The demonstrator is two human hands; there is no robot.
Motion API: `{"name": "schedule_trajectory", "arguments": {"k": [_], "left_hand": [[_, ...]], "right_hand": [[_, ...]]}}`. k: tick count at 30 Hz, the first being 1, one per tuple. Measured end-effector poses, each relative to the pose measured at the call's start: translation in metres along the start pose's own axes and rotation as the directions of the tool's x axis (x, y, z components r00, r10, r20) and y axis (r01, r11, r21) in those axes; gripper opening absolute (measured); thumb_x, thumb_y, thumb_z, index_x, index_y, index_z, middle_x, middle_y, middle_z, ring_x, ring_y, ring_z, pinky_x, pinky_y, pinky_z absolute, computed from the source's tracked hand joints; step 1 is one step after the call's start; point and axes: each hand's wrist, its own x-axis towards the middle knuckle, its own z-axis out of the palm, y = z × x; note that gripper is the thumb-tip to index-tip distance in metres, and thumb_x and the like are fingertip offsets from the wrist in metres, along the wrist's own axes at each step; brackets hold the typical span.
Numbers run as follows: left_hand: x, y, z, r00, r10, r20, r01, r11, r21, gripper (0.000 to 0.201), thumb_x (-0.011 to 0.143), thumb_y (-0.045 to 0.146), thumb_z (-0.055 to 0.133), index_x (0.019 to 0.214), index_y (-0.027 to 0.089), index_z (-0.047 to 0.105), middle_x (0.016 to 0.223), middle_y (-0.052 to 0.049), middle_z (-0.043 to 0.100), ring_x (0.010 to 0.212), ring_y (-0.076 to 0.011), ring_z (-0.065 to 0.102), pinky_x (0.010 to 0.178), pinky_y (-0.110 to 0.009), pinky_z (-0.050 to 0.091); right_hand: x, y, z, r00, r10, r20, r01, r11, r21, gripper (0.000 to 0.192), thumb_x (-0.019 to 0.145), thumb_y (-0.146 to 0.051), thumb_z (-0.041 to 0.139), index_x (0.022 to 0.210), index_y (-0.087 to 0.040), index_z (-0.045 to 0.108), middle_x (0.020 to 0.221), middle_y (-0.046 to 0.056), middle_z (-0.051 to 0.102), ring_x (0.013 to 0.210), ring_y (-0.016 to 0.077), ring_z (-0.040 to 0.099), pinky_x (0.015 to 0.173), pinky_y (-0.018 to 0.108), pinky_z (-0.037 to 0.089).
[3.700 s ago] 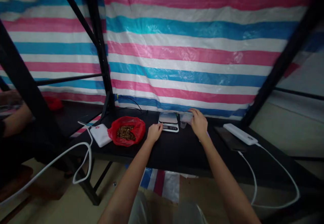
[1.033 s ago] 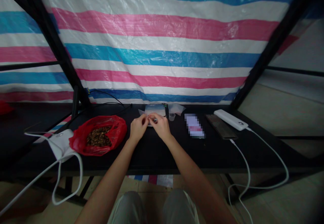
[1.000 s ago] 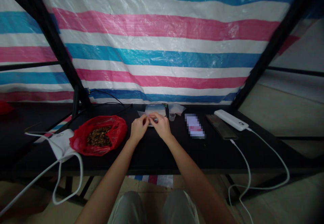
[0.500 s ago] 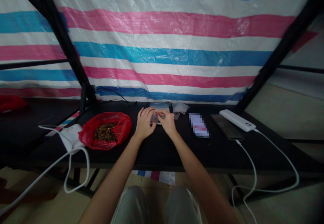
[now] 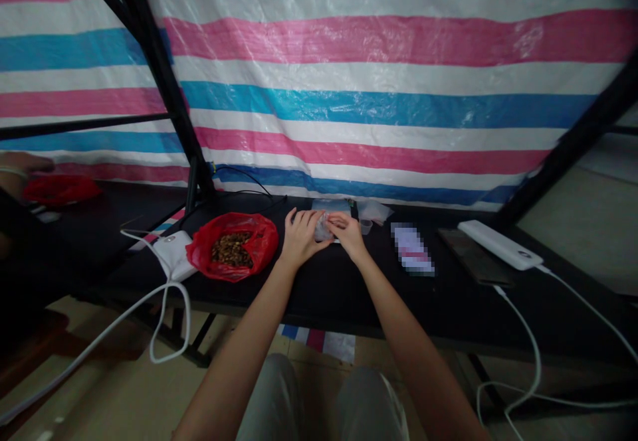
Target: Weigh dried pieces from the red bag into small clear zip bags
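Both of my hands are together at the back middle of the black table. My left hand (image 5: 302,238) curls around a small, crinkled clear plastic bag (image 5: 323,228), thumb at its near side. The fingertips of my right hand (image 5: 347,232) pinch the bag's right side. What the bag contains cannot be made out. Just behind my hands lies a flat, pale grey-blue object (image 5: 329,206), partly covered by them. A small clear cup (image 5: 366,227) stands right of my right hand, in front of more clear plastic bags (image 5: 376,212).
Left of my hands is an open red plastic bag (image 5: 266,242) of small brown pieces (image 5: 232,250), beside a white box (image 5: 172,254) with a cable. A blurred-out phone (image 5: 413,250), a dark phone (image 5: 473,258) and a white power bank (image 5: 498,245) lie right. Another person's hand (image 5: 27,162) shows far left.
My view has turned a little left, so things appear further right. The clear bag shows more between my hands. Another person's hand has come into view at far left.
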Motion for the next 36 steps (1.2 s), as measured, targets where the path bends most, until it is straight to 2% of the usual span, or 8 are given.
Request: {"name": "schedule_trajectory", "arguments": {"k": [4,8,10,14,17,27,32,36], "left_hand": [[0.0,-0.001,-0.001,1.0,0.015,0.024,-0.014,1.0,-0.012,0.056,0.075,0.055,0.051,0.115,0.016,0.052,0.106,-0.01,0.06,0.1,-0.023,0.052,0.1,-0.042,0.026],[0.001,0.0,-0.002,0.998,-0.039,0.052,0.039,0.999,0.001,0.05,0.076,0.053,0.051,0.111,0.016,0.054,0.102,-0.01,0.06,0.097,-0.0233,0.052,0.093,-0.04,0.031],[0.001,0.001,-0.003,0.996,-0.064,0.07,0.064,0.998,0.007,0.051,0.075,0.052,0.053,0.111,0.016,0.053,0.103,-0.01,0.06,0.097,-0.0235,0.051,0.091,-0.039,0.031],[0.001,0.001,-0.002,0.992,-0.082,0.093,0.082,0.997,0.01,0.046,0.076,0.045,0.055,0.112,0.017,0.053,0.104,-0.009,0.059,0.097,-0.0228,0.051,0.089,-0.038,0.032],[0.001,0.0,-0.001,0.991,-0.081,0.109,0.08,0.997,0.017,0.042,0.077,0.043,0.055,0.111,0.017,0.053,0.104,-0.009,0.059,0.097,-0.0226,0.051,0.088,-0.037,0.032],[0.001,-0.001,-0.001,0.983,-0.061,0.171,0.051,0.997,0.065,0.051,0.08,0.056,0.044,0.114,0.018,0.051,0.102,-0.009,0.057,0.091,-0.0234,0.05,0.077,-0.036,0.033],[0.001,0.0,0.0,0.977,-0.083,0.197,0.064,0.993,0.098,0.055,0.079,0.059,0.041,0.117,0.019,0.049,0.103,-0.01,0.055,0.09,-0.0239,0.05,0.074,-0.034,0.033],[0.001,0.0,-0.001,0.979,-0.083,0.184,0.067,0.994,0.091,0.054,0.08,0.057,0.043,0.117,0.02,0.05,0.103,-0.011,0.055,0.091,-0.0241,0.049,0.076,-0.036,0.033]], "right_hand": [[-0.001,-0.002,-0.001,1.0,-0.007,0.025,0.009,0.997,-0.072,0.026,0.059,-0.032,0.066,0.079,-0.018,0.059,0.073,0.002,0.063,0.063,0.0141,0.059,0.058,0.026,0.048],[-0.008,-0.011,-0.002,0.987,-0.157,-0.034,0.137,0.932,-0.337,0.023,0.072,-0.036,0.058,0.088,-0.02,0.057,0.088,0.002,0.062,0.068,0.013,0.058,0.059,0.024,0.045],[-0.012,-0.017,-0.002,0.976,-0.211,-0.052,0.165,0.878,-0.45,0.021,0.078,-0.039,0.052,0.086,-0.02,0.056,0.084,0.001,0.061,0.067,0.0128,0.056,0.06,0.024,0.044],[-0.015,-0.021,0.002,0.967,-0.243,0.079,0.246,0.798,-0.55,0.023,0.078,-0.042,0.053,0.077,-0.021,0.062,0.077,0.001,0.063,0.07,0.0144,0.057,0.069,0.026,0.044],[-0.013,-0.017,0.002,0.962,-0.236,0.139,0.274,0.811,-0.518,0.017,0.074,-0.037,0.059,0.075,-0.022,0.066,0.081,0.001,0.067,0.074,0.0163,0.059,0.073,0.029,0.045],[-0.009,-0.012,0.001,0.992,-0.127,0.007,0.122,0.939,-0.32,0.022,0.07,-0.038,0.062,0.073,-0.018,0.069,0.072,0.003,0.068,0.067,0.017,0.06,0.067,0.028,0.045],[-0.007,-0.01,0.001,0.996,-0.066,0.052,0.075,0.976,-0.206,0.026,0.07,-0.041,0.061,0.07,-0.016,0.067,0.063,0.001,0.064,0.062,0.0159,0.057,0.06,0.026,0.044],[-0.007,-0.011,0.001,0.994,-0.088,0.067,0.1,0.975,-0.198,0.027,0.071,-0.043,0.059,0.073,-0.017,0.067,0.069,0.002,0.065,0.067,0.0167,0.058,0.065,0.027,0.045]]}}
